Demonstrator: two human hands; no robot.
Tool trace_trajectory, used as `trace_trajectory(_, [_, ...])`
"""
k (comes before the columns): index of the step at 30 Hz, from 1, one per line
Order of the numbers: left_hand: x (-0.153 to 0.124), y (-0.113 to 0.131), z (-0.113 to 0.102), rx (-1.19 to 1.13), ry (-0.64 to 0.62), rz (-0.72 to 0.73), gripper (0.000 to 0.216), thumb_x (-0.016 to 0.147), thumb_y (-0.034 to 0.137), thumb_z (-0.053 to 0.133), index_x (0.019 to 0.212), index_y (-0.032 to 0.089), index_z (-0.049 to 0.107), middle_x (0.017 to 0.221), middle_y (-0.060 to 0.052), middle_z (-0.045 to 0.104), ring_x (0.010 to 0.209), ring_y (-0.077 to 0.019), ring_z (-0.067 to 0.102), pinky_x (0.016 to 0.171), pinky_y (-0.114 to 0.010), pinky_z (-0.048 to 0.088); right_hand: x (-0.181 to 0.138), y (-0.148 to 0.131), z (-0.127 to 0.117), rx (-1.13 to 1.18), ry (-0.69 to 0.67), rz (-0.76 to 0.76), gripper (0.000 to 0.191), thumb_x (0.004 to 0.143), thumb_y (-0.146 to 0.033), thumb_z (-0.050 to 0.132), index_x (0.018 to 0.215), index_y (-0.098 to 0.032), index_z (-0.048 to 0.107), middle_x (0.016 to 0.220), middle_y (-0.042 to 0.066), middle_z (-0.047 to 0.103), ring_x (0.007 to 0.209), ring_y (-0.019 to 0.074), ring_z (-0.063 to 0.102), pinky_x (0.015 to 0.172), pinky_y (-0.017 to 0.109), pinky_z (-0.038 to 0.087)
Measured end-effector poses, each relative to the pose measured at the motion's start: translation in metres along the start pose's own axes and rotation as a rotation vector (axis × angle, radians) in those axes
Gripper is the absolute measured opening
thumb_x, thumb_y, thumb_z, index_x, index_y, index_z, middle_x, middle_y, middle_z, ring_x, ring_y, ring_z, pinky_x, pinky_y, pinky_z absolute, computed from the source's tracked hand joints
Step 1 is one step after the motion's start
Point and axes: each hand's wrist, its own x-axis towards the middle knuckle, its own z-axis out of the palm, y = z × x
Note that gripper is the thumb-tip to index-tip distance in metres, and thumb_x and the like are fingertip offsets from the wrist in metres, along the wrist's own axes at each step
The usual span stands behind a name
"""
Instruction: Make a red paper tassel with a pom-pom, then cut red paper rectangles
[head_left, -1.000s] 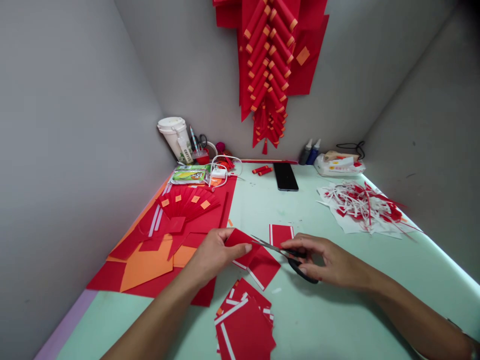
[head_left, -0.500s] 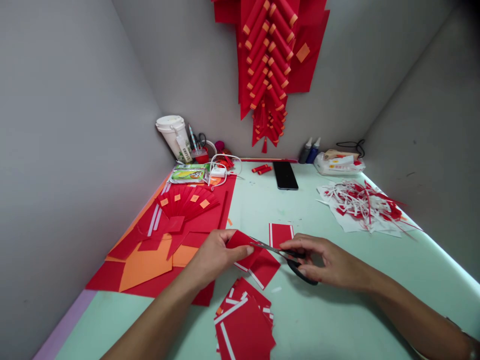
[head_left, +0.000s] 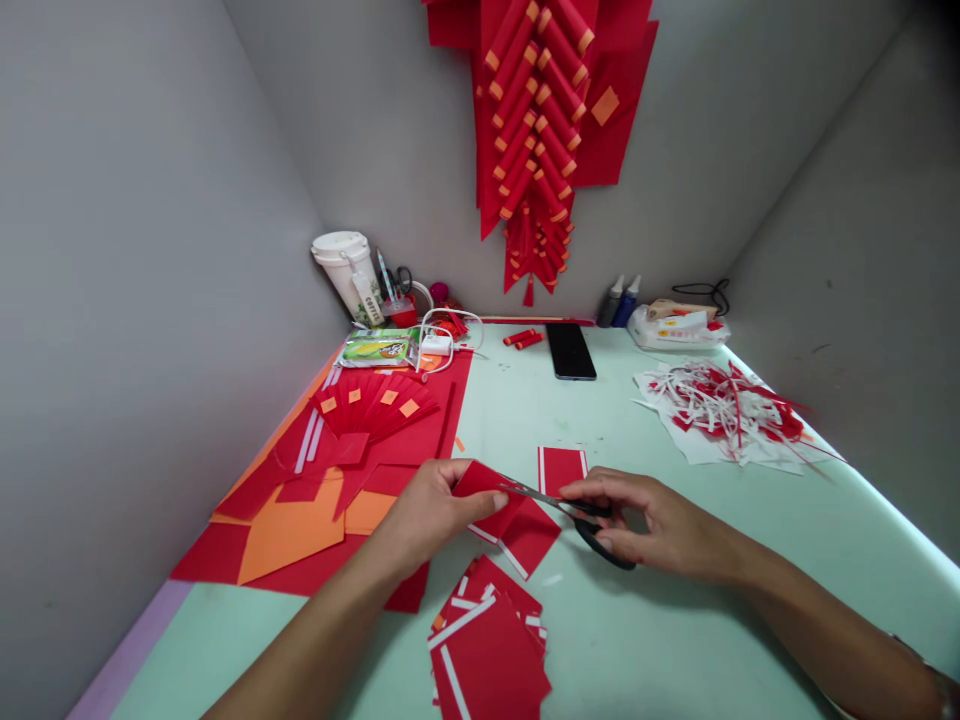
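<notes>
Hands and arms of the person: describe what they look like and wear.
The left hand and right hand are ungloved, with no rings visible on the fingers. Both forearms show sleeveless. A dark edge lies by the right one at the picture's border, too unclear to identify.

Red cards (head_left: pixel 496 655) are striped in white, the scissor handles (head_left: pixel 592 541) are coloured black, the desk (head_left: pixel 637 640) pale green, and red rolls (head_left: pixel 516 131) are banded with orange.
</notes>
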Motion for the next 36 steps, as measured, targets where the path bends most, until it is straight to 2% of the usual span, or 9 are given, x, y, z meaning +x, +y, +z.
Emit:
trace_trajectory(5, [0.0,0.0012,0.0002,-0.033,-0.013,-0.014,0.028,0.07,0.037,0.073,0.087,0.015,0.072,0.088,-0.01,0.075,0.081,-0.0263,0.07,0.073,-0.035,0.054,-0.0008,0.0005,0.0001,-0.015,0.018,-0.018,0.043,0.081,-0.019,0.061,0.124,-0.026,0.061,0.092,0.004,0.059,0.072,0.0142,0.055,0.063,0.025,0.044])
trace_trajectory(15, [0.0006,-0.0006,0.0,-0.065,-0.016,0.008,0.026,0.071,0.036,0.073,0.086,0.015,0.071,0.089,-0.01,0.074,0.081,-0.0256,0.069,0.074,-0.036,0.053,-0.0006,-0.0004,0.0002,-0.033,0.041,-0.046,0.041,0.082,-0.018,0.06,0.122,-0.025,0.062,0.095,0.004,0.06,0.075,0.0145,0.055,0.065,0.025,0.043])
trace_trajectory(21, [0.0008,-0.0007,0.0002,-0.075,-0.012,0.01,0.026,0.07,0.036,0.075,0.084,0.015,0.071,0.085,-0.008,0.074,0.077,-0.0239,0.069,0.072,-0.034,0.053,-0.0005,-0.0013,-0.0003,-0.054,0.046,-0.053,0.039,0.083,-0.025,0.06,0.122,-0.025,0.062,0.097,0.005,0.061,0.075,0.0148,0.055,0.063,0.025,0.042])
trace_trajectory(36, [0.0019,-0.0028,-0.0013,-0.075,-0.02,0.019,0.022,0.073,0.035,0.073,0.083,0.016,0.071,0.082,-0.007,0.074,0.074,-0.0202,0.067,0.073,-0.032,0.052,-0.0003,-0.0026,-0.0002,-0.026,0.045,-0.052,0.038,0.082,-0.016,0.059,0.12,-0.024,0.064,0.095,0.004,0.06,0.079,0.0156,0.055,0.069,0.026,0.043])
